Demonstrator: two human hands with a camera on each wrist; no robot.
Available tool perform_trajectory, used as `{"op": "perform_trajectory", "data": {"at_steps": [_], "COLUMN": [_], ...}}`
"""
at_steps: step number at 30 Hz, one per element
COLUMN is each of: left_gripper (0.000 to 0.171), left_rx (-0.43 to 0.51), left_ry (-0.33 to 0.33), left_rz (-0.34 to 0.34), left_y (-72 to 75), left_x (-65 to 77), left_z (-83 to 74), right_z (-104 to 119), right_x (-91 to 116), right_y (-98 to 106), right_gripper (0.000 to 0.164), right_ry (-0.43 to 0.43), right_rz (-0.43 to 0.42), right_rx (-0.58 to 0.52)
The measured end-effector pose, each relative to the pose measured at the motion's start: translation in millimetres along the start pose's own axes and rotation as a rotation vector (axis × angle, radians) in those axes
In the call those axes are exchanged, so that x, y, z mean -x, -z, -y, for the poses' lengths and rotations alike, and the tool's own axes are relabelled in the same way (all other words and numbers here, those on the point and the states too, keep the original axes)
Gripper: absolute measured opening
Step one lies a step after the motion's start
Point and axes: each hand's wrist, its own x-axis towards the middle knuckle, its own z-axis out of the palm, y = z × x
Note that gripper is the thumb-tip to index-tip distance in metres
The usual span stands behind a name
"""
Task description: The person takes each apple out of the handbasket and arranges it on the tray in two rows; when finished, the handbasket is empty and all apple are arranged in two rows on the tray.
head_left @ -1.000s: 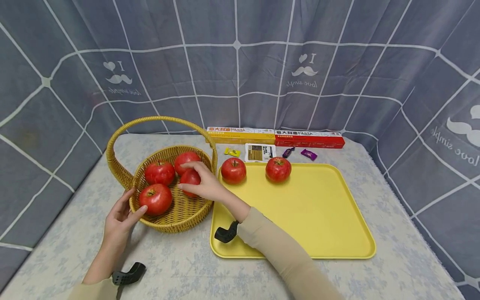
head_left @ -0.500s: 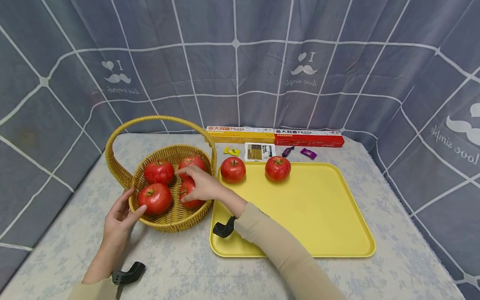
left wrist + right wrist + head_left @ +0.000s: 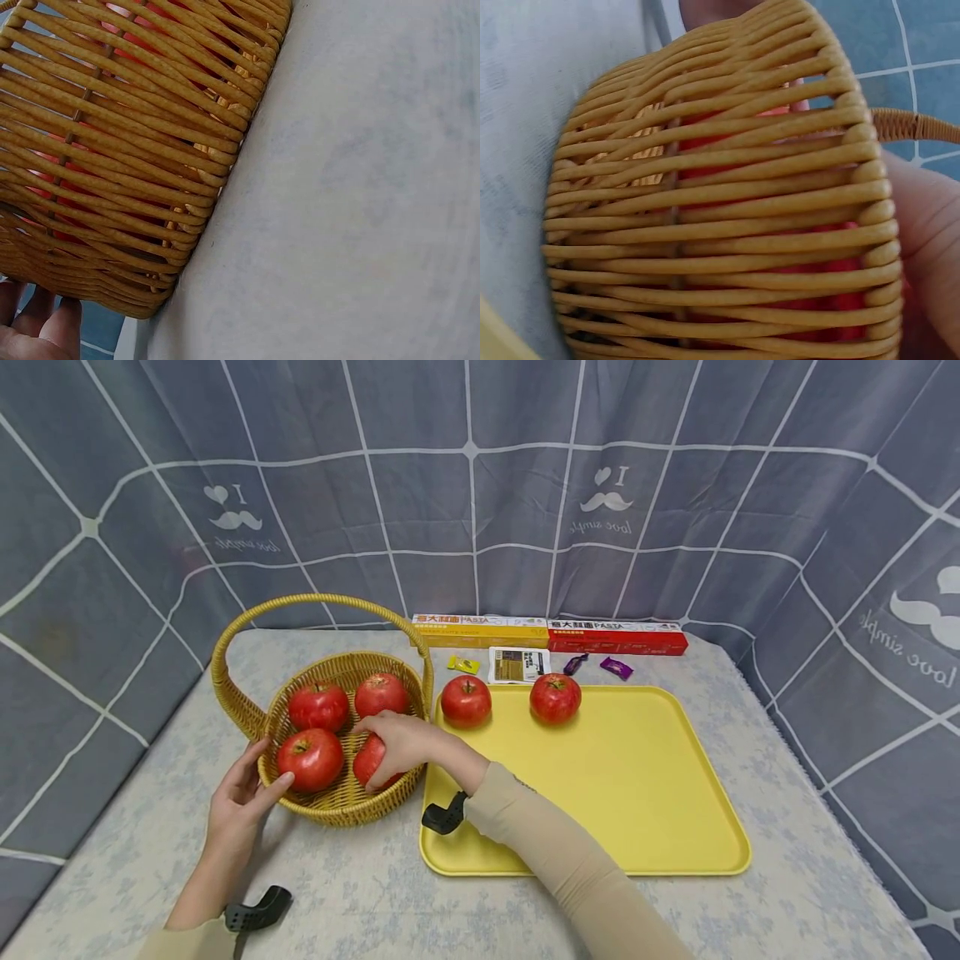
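A yellow wicker basket [image 3: 341, 815] with a tall arched handle stands at the left of the table. My left hand [image 3: 238, 802] holds its left rim, thumb over the edge and fingers along the outside. Inside the basket, my right hand [image 3: 408, 745] grips an apple [image 3: 367, 762] at the front right, thumb at the near side and fingers over the top. Three more red apples lie there: one at back left [image 3: 319, 706], one at front left [image 3: 311, 760], one at back right [image 3: 381, 695]. In the right wrist view the basket wall [image 3: 727, 232] hides most of the grip.
Right of the basket lies a yellow tray [image 3: 600, 793], two apples at its back edge: a left one [image 3: 467, 701] and a right one [image 3: 555, 698]. Behind are a yellow pasta box [image 3: 480, 635], a red pasta box [image 3: 618, 642], a flat packet [image 3: 519, 665] and several wrapped candies [image 3: 617, 668].
My right hand has moved towards the near side of the basket, with the front right apple shifting nearer too. The back right apple has come into full view. My left hand stays in place.
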Motion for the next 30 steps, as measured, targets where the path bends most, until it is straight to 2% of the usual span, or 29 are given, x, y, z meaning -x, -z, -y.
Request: {"op": "perform_trajectory", "data": {"at_steps": [3, 6, 13, 18, 21, 27, 30], "left_gripper": [0.063, 0.063, 0.063, 0.064, 0.064, 0.064, 0.064], "left_rx": [0.007, 0.010, 0.009, 0.015, 0.027, 0.017, 0.015], "left_ry": [-0.002, -0.003, -0.005, -0.011, -0.012, -0.011, -0.011], "left_rz": [0.000, 0.002, 0.001, -0.003, -0.007, -0.004, -0.005], "left_y": [-0.1, 0.2, 0.6, -0.2, -0.4, -0.6, -1.0], "left_x": [0.0, 0.2, -0.2, -0.5, -0.8, -1.1, -1.5], "left_z": [0.7, 1.3, 1.8, 2.5, 2.5, 1.9, 2.0], "right_z": [-0.4, -2.2, -9.3, -12.2, -15.3, -33.4, -47.9], "right_x": [1.6, 4.8, 23.1, 45.0, 61.0, 96.6, 116.1], "right_y": [-1.6, -3.1, 0.5, 14.3, 24.8, 44.7, 53.9], "right_gripper": [0.071, 0.067, 0.067, 0.068, 0.068, 0.068, 0.068], "right_ry": [0.010, 0.048, 0.123, 0.201, 0.253, 0.287, 0.242], "right_rz": [-0.010, -0.060, -0.223, -0.356, -0.425, -0.580, -0.656], "right_rx": [0.013, -0.034, -0.269, -0.463, -0.538, -0.562, -0.523]}}
